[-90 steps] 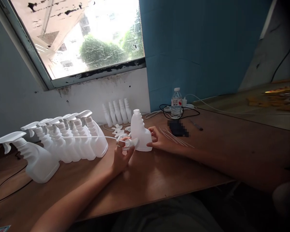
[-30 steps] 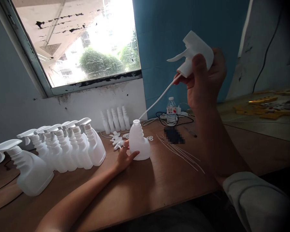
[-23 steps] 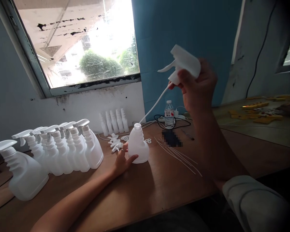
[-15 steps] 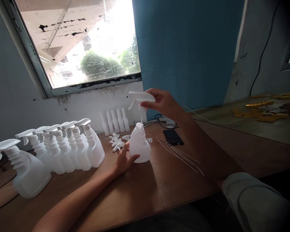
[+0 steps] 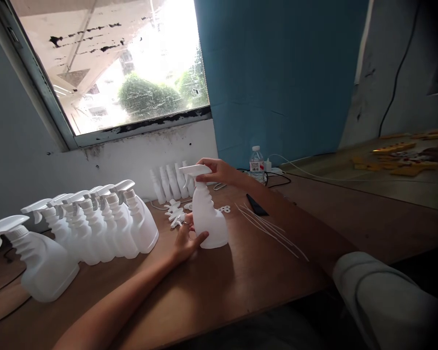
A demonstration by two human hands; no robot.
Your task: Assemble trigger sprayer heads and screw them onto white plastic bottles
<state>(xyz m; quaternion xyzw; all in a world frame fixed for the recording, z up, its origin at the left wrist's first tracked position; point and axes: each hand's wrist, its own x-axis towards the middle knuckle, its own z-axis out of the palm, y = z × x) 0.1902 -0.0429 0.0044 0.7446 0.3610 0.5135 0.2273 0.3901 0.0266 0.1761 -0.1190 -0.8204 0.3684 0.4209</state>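
Left hand (image 5: 185,239) grips the white plastic bottle (image 5: 210,221) low; right hand (image 5: 222,171) pinches its white trigger sprayer (image 5: 196,170) on top.

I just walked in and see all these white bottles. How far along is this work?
Done: a row of spray bottles stands at the left with trigger heads on. In hand: the left hand steadies a bottle at its base while the right hand holds a trigger head on its neck. Left: empty bottles by the wall, loose trigger heads and loose tubes on the table.
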